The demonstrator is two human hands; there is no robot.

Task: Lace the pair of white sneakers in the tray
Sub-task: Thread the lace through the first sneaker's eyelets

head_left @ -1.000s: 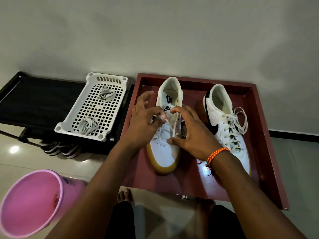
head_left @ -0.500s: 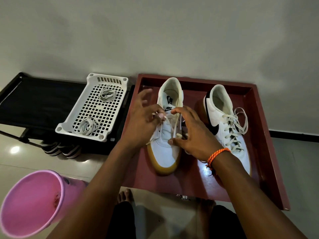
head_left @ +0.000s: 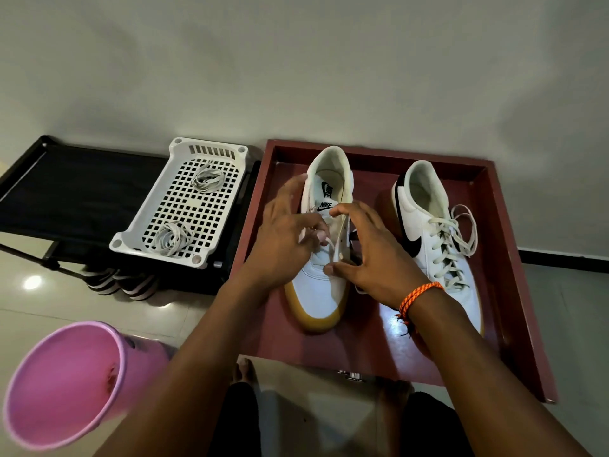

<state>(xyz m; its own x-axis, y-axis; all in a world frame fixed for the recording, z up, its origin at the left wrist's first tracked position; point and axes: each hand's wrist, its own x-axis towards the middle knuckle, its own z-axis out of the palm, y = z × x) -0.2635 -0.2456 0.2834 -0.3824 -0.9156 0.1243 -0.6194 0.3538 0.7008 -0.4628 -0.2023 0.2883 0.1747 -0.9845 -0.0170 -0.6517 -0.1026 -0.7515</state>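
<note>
- Clearly the main risk is the lace [head_left: 333,245] slipping out of the eyelet: only a short white piece shows between the two hands, and if the left hand [head_left: 283,239] pulls too hard, the free end may come back through the hole.
- Another risk, in my judgement, is a skipped or crossed eyelet — both hands cover most of the eyelet row, so the person cannot see it well.
- The left sneaker [head_left: 324,245] could also slide on the red tray [head_left: 514,291], because neither hand presses it down firmly.
- The left hand is at the centre of the frame, over the left side of this sneaker; its thumb and fingertips seem closed on the lace near the tongue, while the other fingers spread upward beside the collar.
- The right hand [head_left: 372,255] lies over the right side of the same sneaker, fingers curved and apart; its thumb touches the lace low on the vamp, but I cannot tell if it pinches anything.
- The right sneaker [head_left: 438,239] is already laced — it stands at the right of the tray, apart from both hands.
</note>
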